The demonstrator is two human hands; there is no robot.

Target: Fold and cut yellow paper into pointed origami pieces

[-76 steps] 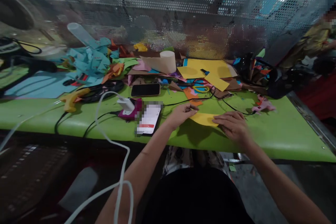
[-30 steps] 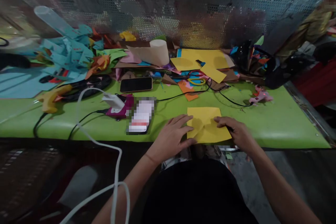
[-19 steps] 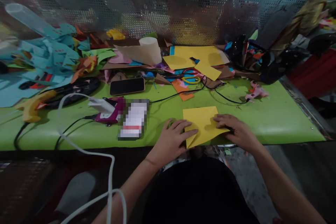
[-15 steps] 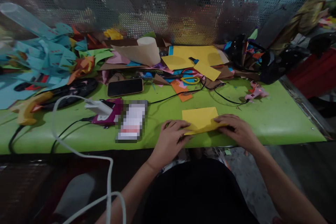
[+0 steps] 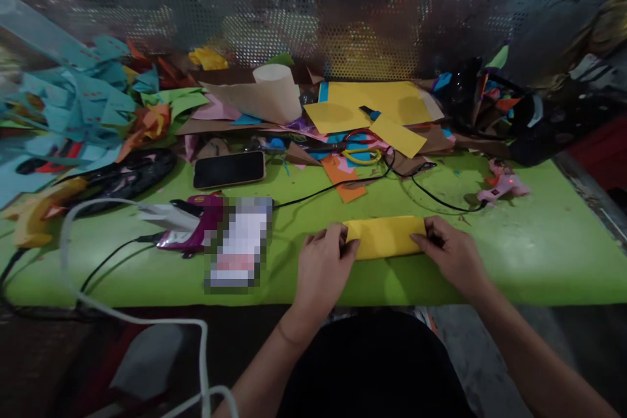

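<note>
A piece of yellow paper (image 5: 385,238), a narrow strip in outline, is held level just over the green table (image 5: 284,274) near its front edge. My left hand (image 5: 327,264) pinches its left end, thumb on the near face. At the other end my right hand (image 5: 448,249) grips the paper between thumb and fingers. The fingers behind the strip are partly hidden. Left of my left hand lies a phone with a blurred screen (image 5: 238,241). Beyond the strip is an orange paper scrap (image 5: 344,177).
Purple glue gun (image 5: 193,225) and yellow glue gun (image 5: 36,212) lie left, their cords trailing; a white cable (image 5: 147,320) crosses the front edge. A dark phone (image 5: 229,170), yellow-handled scissors (image 5: 361,155), yellow sheets (image 5: 386,101) and blue scraps (image 5: 83,98) lie behind. A pink device (image 5: 504,186) rests right.
The yellow paper now shows as a narrower, longer-looking strip, with its near side folded up. My hands have shifted to its two ends. The view has turned slightly.
</note>
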